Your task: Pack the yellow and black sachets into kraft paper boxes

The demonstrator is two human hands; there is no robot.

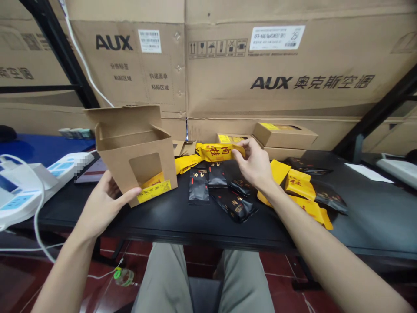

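Two hands apart: left hand [100,202] cradles upright kraft box [114,169] at 10 o'clock, steadying it; right hand [254,163] pinches yellow sachet [221,152] above black sachets [198,187] on bench [163,221].

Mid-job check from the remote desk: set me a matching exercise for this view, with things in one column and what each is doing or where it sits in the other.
Things:
1. left hand
2. right hand
3. kraft box
4. power strip

Places or states:
A. open at the top
B. holding the kraft box
C. at the view's left edge
D. pinching a yellow packet

Pairs: 1-B, 2-D, 3-A, 4-C
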